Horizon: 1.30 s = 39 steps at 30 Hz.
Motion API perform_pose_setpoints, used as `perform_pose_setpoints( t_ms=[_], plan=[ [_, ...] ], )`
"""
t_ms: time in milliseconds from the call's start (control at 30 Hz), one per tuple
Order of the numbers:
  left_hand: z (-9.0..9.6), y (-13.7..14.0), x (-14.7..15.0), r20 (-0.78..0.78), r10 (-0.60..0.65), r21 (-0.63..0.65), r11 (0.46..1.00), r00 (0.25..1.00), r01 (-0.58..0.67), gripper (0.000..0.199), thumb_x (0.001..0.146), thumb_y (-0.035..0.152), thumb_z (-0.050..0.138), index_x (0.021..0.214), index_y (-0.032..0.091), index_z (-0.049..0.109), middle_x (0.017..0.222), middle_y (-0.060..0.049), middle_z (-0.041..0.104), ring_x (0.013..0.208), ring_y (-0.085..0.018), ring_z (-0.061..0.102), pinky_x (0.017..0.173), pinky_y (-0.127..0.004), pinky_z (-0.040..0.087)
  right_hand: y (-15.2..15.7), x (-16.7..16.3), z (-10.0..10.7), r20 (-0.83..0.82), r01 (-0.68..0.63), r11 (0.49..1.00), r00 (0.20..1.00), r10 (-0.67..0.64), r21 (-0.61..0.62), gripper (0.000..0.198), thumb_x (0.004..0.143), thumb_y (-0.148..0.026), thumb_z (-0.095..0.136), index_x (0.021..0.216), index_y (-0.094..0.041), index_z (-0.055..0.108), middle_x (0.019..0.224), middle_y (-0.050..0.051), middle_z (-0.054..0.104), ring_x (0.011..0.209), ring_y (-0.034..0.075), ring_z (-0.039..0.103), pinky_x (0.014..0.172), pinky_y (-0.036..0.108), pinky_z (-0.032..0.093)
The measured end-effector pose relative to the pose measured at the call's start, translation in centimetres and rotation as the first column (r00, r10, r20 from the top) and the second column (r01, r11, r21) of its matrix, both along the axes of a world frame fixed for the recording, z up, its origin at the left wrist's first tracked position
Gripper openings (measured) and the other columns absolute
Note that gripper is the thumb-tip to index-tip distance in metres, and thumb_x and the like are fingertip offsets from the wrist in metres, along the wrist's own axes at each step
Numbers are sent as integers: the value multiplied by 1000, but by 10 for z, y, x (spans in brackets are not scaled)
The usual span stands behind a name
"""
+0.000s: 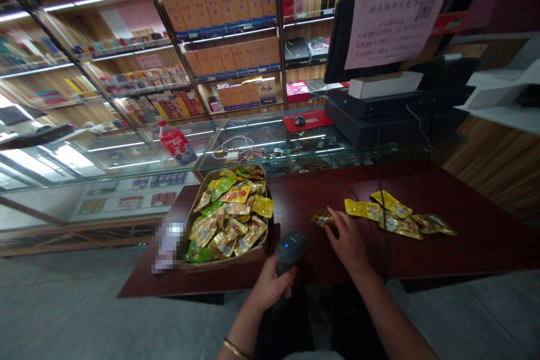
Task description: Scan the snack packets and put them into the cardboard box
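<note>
My left hand is wrapped round the handle of a dark barcode scanner with a small blue light, held near the table's front edge. My right hand has its thumb and fingers closed on a gold snack packet at the tabletop. To its right lie several yellow and gold snack packets, some overlapping. Left of the scanner stands an open cardboard box, heaped with green, yellow and gold snack packets.
A black cable hangs down across the dark red table. Behind it is a glass counter with a red mouse pad, a monitor and a red bottle. A blurred-out item lies left of the box.
</note>
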State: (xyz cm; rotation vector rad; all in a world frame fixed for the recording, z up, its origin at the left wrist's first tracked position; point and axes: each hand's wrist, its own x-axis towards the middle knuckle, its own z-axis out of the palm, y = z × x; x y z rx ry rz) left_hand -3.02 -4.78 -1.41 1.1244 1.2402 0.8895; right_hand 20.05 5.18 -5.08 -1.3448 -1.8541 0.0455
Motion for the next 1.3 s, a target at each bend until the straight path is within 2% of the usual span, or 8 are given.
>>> perform_pose_setpoints(
  t_ms=[200, 733, 833, 933, 1033, 1100, 1167, 1300],
  plan=[
    [2, -1, 0, -30, -32, 24, 999, 999, 33, 27, 76, 37, 74, 82, 16, 58, 50, 7, 53, 38, -9, 49, 39, -19, 38, 0, 0, 0, 118, -4, 999, 993, -2, 52, 64, 92, -11, 46, 154, -22, 38, 124, 14, 62, 113, 29, 60, 98, 48, 52],
    [-2, -1, 1, -59, -26, 32, 999, 998, 28, 18, 77, 29, 71, 75, 17, 58, 48, 6, 52, 38, -9, 49, 39, -18, 39, -1, -1, 2, 141, -36, 999, 989, 32, 25, 62, 90, -9, 46, 151, -20, 44, 125, 14, 64, 114, 29, 60, 99, 47, 52],
    [-2, 0, 2, -58, -11, 28, 1000, 998, 13, 19, 76, 29, 71, 75, 17, 57, 47, 7, 52, 37, -9, 50, 39, -18, 39, -3, -1, 4, 87, -27, 999, 996, 25, 17, 56, 91, -12, 46, 146, -22, 51, 128, 14, 62, 118, 29, 59, 104, 48, 49],
    [-2, 1, 4, -53, 20, 20, 1000, 998, -19, 19, 80, 33, 68, 77, 18, 56, 45, 7, 53, 35, -9, 49, 38, -18, 38, -2, 3, 4, -70, 27, 999, 997, -29, -18, 46, 92, -22, 51, 137, -21, 61, 134, 15, 59, 125, 30, 56, 109, 49, 46],
    [-4, 3, 6, 6, 44, 12, 999, 999, -44, 22, 81, 38, 66, 80, 18, 56, 46, 7, 52, 34, -9, 48, 36, -18, 38, 5, 10, 5, -305, 122, 964, 933, -192, -234, 55, 87, -38, 59, 139, -19, 60, 121, 15, 68, 112, 31, 65, 101, 49, 52],
    [-6, 4, 7, 45, 50, 5, 999, 998, -51, 25, 81, 40, 67, 81, 18, 55, 47, 7, 52, 34, -9, 48, 35, -19, 38, 15, 10, 14, -436, 102, 921, 858, -273, -376, 62, 83, -44, 63, 140, -19, 59, 116, 13, 73, 106, 30, 69, 98, 47, 54],
    [-7, 3, 7, 65, 50, 5, 999, 997, -51, 26, 80, 40, 69, 81, 18, 56, 49, 7, 52, 36, -9, 48, 36, -18, 39, 29, -1, 32, -548, -6, 922, 805, -225, -388, 61, 81, -43, 64, 138, -20, 61, 122, 11, 73, 111, 29, 68, 101, 45, 52],
    [-9, 1, 7, 71, 51, 11, 999, 996, -52, 22, 80, 36, 68, 83, 18, 56, 51, 7, 52, 36, -8, 48, 36, -18, 40, 61, -59, 91, -590, -269, 954, 795, 143, -131, 55, 83, -28, 61, 138, -24, 62, 129, 8, 71, 113, 24, 68, 103, 41, 52]
  ],
)
